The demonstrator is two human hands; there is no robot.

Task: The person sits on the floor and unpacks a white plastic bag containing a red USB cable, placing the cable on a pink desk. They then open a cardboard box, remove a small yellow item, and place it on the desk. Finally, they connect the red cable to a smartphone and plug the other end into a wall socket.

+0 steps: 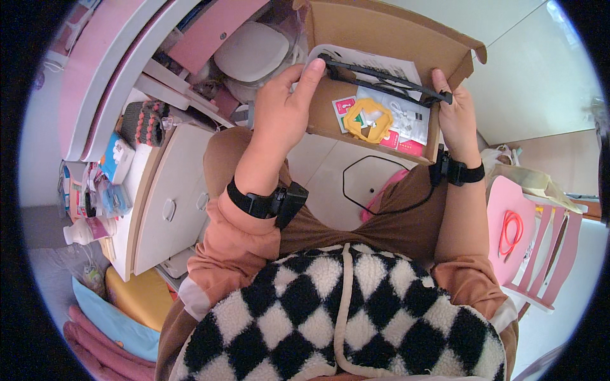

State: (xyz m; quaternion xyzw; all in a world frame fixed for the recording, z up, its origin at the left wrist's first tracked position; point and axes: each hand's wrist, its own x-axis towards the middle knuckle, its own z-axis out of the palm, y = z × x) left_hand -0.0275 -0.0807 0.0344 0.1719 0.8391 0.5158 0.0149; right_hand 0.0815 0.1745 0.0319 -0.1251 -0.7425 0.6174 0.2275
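Note:
Before me is an open brown cardboard box (381, 31), its lid raised at the far side. My left hand (288, 97) grips its left side, with the thumb by one end of a narrow black frame (381, 75) and a white printed sheet (407, 69). On the right side my right hand (455, 112) holds the box wall, thumb inside, close to the frame's other end. Whether the thumbs also press on the frame cannot be told. Inside lie a yellow plastic ring (350, 121), a bagged white USB cable (405, 119) and small red and green packets (341, 105).
A black cable (344, 178) loops between my knees from the device on my right wrist (448, 166). To the left is a white drawer cabinet (162, 190) with items on top. On the right a pink chair (507, 228) bears a coiled red cable (510, 233).

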